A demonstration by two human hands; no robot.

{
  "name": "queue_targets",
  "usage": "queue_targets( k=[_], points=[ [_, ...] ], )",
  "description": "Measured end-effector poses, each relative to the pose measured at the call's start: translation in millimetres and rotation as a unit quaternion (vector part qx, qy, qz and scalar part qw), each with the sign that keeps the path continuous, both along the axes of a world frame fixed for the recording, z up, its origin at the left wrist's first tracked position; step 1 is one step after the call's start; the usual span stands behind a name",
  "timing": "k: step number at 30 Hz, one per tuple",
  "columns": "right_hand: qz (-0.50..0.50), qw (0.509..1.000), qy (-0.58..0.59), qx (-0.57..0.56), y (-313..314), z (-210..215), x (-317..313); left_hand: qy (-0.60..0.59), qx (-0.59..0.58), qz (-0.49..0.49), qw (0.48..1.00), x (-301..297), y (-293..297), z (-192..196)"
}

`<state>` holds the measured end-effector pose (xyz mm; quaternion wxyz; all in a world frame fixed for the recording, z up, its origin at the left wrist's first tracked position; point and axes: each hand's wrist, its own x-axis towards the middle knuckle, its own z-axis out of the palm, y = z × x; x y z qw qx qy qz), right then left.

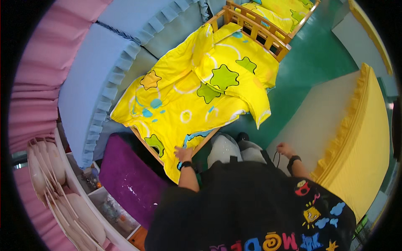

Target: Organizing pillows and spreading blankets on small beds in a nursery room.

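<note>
A yellow quilt (167,94) with green stars, white rings and blue spots lies rumpled over a small wooden bed (203,144). Its near corner hangs over the bed's foot end. My left hand (183,154), with a dark band at the wrist, rests on that corner, fingers apart and stretched out. Out to the right, away from the quilt, my right hand (285,149) has its fingers curled together. A thin black cord (275,157) loops down from its fingertips. At the far end, the quilt is folded back on itself near the bed's slatted headboard (255,31).
Blue frilled covers (94,79) line the left side. A purple cloth-covered piece (130,180) stands close by my left arm, beside bins of small items (115,211). A yellow frilled cover (356,146) stands at right. Another bed (284,12) is beyond, on green floor (307,79).
</note>
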<state>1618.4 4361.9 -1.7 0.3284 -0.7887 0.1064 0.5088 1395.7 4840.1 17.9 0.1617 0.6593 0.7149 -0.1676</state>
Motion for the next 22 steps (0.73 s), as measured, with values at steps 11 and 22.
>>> queue_targets(
  k=[11,22],
  points=[
    [0.194,0.944,-0.238,-0.118,190,-163,96,0.169,-0.082,-0.093,0.978,-113,58,-82],
    [0.207,0.935,-0.256,-0.134,211,-151,187,-0.055,-0.046,0.393,0.917,-183,70,-128]
  ],
)
